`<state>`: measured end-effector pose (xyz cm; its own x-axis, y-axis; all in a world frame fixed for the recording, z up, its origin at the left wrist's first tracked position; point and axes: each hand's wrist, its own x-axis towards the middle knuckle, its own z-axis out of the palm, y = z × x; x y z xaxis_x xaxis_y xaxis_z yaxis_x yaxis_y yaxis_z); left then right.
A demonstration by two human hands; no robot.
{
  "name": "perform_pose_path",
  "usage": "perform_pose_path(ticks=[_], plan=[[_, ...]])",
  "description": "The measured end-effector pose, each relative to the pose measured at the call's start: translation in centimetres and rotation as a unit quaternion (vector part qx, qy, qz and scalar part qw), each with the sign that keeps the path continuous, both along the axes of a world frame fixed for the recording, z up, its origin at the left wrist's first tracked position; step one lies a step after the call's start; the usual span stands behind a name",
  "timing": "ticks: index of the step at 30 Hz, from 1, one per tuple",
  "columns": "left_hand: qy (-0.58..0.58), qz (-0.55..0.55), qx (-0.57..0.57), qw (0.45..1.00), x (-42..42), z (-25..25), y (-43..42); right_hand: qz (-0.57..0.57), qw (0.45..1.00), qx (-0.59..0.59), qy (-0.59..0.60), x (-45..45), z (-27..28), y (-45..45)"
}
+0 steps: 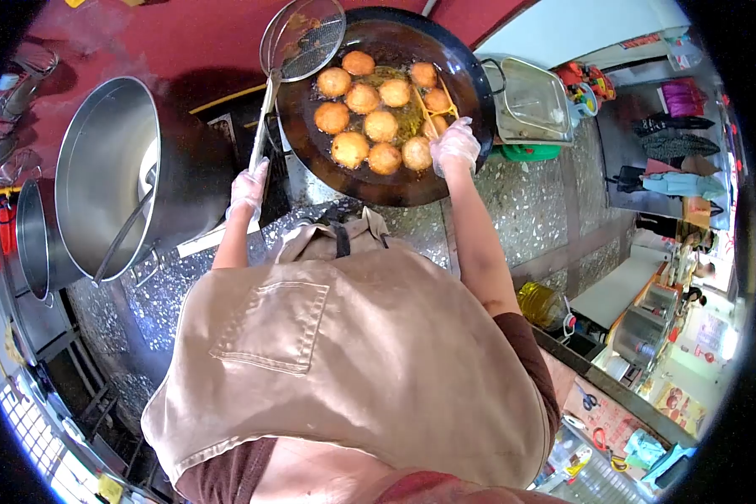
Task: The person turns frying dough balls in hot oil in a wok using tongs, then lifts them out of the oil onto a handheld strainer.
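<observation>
In the head view my left hand (248, 191), in a clear plastic glove, is closed around the long handle of a wire mesh skimmer (311, 49). The skimmer's round basket hangs over the left rim of a large dark wok (470, 84). Several round, golden-brown fried balls (380, 126) float in the oil. My right hand (455, 147), also gloved, is over the wok's right side, its fingers closed on a pair of long, thin yellowish chopsticks (423, 105). Their tips are spread among the balls at the right. Part of one ball is hidden beside that hand.
A deep metal pot (67, 185) with a ladle (124, 235) in it stands left of the wok. To the right are a rectangular glass-like tray (529, 97) and a green item (529, 152). A bottle of yellow oil (544, 304) stands farther right. Whisks (34, 59) hang at left.
</observation>
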<state>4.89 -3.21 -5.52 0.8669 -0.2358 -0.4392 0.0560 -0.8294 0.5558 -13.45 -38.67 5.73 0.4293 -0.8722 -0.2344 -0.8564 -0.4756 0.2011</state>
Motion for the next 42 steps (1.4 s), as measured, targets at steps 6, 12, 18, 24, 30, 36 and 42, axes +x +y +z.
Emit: perform_pose_path(ticks=[6, 12, 18, 24, 30, 36, 42], plan=[[-0.009, -0.018, 0.008, 1.0, 0.3, -1.5, 0.1, 0.034, 0.999, -0.015, -0.018, -0.7, -0.8, -1.0], [-0.006, -0.018, 0.019, 1.0, 0.0, -1.3, -0.1, -0.051, 0.987, 0.084, -0.128, -1.7, -1.2, -3.4], [0.005, -0.013, 0.002, 1.0, -0.1, -1.1, -0.1, -0.16, 0.841, 0.36, -0.37, -3.4, -4.0, -6.6], [0.012, -0.015, 0.011, 1.0, -0.2, -0.2, -0.3, -0.175, 0.799, 0.382, -0.43, -3.6, -3.4, -5.8], [0.009, -0.012, 0.015, 1.0, -0.1, -0.1, -0.3, -0.215, 0.786, 0.387, -0.431, -4.0, -3.3, -5.6], [-0.018, -0.007, -0.007, 1.0, 0.1, -0.6, 0.0, -0.254, 0.67, 0.524, -0.461, -5.1, -3.3, -5.5], [0.071, 0.007, -0.103, 0.992, 0.9, 6.2, 0.6, -0.213, 0.599, 0.587, -0.501, -5.7, -2.3, -2.3]])
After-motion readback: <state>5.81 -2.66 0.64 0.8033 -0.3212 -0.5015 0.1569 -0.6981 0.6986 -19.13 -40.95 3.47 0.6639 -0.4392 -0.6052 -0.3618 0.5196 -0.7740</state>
